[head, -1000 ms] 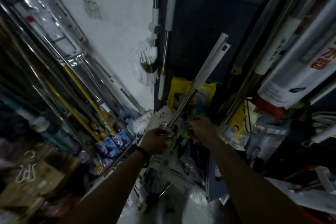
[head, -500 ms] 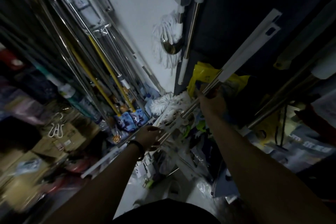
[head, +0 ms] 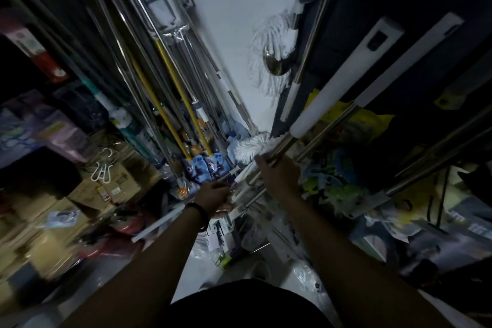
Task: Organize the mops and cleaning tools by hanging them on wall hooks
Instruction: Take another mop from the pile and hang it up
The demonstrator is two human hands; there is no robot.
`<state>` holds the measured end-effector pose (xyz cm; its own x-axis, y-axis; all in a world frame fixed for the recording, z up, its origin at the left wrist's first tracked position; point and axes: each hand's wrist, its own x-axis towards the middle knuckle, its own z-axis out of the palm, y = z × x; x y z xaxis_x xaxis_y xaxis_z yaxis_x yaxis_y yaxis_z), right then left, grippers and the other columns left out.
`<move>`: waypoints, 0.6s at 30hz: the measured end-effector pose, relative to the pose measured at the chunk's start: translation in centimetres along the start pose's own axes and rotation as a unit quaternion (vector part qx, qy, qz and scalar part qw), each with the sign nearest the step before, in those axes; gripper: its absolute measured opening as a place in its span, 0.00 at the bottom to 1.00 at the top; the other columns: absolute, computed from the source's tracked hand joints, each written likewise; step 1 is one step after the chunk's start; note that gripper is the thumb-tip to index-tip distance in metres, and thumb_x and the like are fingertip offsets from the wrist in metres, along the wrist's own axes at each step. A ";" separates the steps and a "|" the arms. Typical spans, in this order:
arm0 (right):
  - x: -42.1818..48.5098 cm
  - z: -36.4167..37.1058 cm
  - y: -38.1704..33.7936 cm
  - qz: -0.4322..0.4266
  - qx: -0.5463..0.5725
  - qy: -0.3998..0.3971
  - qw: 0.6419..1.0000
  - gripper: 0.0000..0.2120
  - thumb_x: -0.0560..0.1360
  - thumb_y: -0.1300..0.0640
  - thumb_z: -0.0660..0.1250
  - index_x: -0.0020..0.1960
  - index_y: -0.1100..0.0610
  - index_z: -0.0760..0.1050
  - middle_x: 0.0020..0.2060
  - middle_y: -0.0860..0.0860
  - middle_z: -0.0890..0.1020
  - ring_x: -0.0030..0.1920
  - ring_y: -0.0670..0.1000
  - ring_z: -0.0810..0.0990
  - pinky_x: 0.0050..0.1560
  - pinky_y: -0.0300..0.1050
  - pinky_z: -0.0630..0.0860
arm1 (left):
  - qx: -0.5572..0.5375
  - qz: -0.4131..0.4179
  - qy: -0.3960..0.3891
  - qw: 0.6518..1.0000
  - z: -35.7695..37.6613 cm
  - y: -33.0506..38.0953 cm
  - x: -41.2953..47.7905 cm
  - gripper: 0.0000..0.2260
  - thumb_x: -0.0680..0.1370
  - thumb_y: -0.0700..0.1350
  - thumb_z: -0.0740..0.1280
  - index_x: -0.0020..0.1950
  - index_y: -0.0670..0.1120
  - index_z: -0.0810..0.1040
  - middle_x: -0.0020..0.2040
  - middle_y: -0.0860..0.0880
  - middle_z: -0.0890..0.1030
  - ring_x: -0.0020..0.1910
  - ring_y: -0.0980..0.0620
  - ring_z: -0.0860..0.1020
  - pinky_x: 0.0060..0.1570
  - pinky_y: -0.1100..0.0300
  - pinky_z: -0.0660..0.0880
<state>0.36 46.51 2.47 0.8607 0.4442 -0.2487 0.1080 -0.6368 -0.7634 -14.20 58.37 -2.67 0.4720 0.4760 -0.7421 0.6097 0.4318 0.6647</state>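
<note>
Mop in transit to its hook. The right hand [head: 279, 176] has its fingers curled round the steel shaft of a mop pole [head: 332, 93]. The left hand [head: 217, 198] grips the same bundle lower down, its fingers wrapped about a white section. The pole slants up and to the right, its white sleeve and slotted tip well above both hands. Its head appears to be the white string mop head [head: 249, 148] just beyond the fingers, though the join is hidden.

Likely hazards:
- A second pole [head: 399, 66] runs just beside the held one and could be dragged along or tip over.
- The raised tip swings near the hung string mop [head: 269, 56] on the white wall [head: 231, 8] and may knock it loose.
- The strings may snag in the packaged goods around the floor.
- The yellow-handled mops [head: 170, 104] lean near the left arm and could slide if brushed.

No free hook is visible, and the light is dim, so a missed hook is plausible.
</note>
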 end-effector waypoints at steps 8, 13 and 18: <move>-3.9 8.9 4.2 0.091 -0.026 -0.075 0.993 0.23 0.76 0.40 0.74 0.59 0.58 0.85 0.56 0.56 0.86 0.59 0.58 0.83 0.62 0.53 0.78 | -0.010 -0.077 -0.008 0.997 -6.7 -5.4 -2.1 0.08 0.83 0.47 0.66 0.60 0.50 0.81 0.55 0.44 0.85 0.43 0.45 0.82 0.43 0.55 0.79; -5.2 12.0 4.2 0.089 -0.037 -0.093 0.991 0.23 0.78 0.42 0.72 0.63 0.59 0.82 0.62 0.57 0.83 0.65 0.60 0.79 0.67 0.53 0.74 | -0.034 -0.089 -0.012 0.995 -9.9 -7.8 -3.1 0.10 0.82 0.52 0.67 0.60 0.50 0.81 0.56 0.47 0.85 0.46 0.46 0.84 0.48 0.53 0.80; -7.5 14.1 2.3 0.041 -0.013 -0.103 0.994 0.24 0.77 0.35 0.69 0.55 0.56 0.82 0.48 0.53 0.86 0.48 0.55 0.84 0.44 0.45 0.77 | -0.046 -0.103 0.000 0.994 -12.2 -10.4 -3.5 0.11 0.82 0.51 0.67 0.61 0.48 0.81 0.52 0.47 0.86 0.41 0.46 0.84 0.42 0.56 0.81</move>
<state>-12.88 50.61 -5.87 0.7471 0.5086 -0.4279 0.0570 -0.6904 -0.7212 -30.00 61.59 -5.91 0.3432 0.3703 -0.8632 0.6331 0.5876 0.5038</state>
